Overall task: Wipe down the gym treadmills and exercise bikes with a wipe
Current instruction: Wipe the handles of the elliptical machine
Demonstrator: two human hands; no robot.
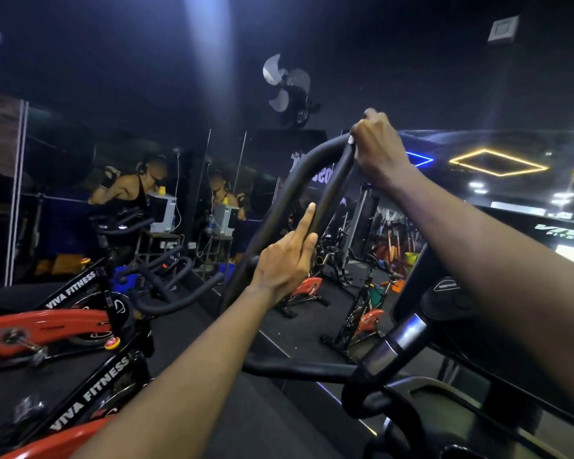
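A black looped handlebar (289, 193) of an exercise bike rises in front of me. My right hand (376, 145) grips the top of the loop, and a small bit of white wipe (351, 139) shows under its fingers. My left hand (287, 260) rests against the inner bar lower down, index finger pointing straight up along it, the other fingers loosely bent. The bike's console (444, 294) and chrome stem (398, 342) sit below my right arm.
Red and black spin bikes (47, 329) stand close on my left. More bikes (365, 313) stand ahead by a mirrored wall, where a person at a bike (130, 190) is reflected. A wall fan (287, 84) hangs above.
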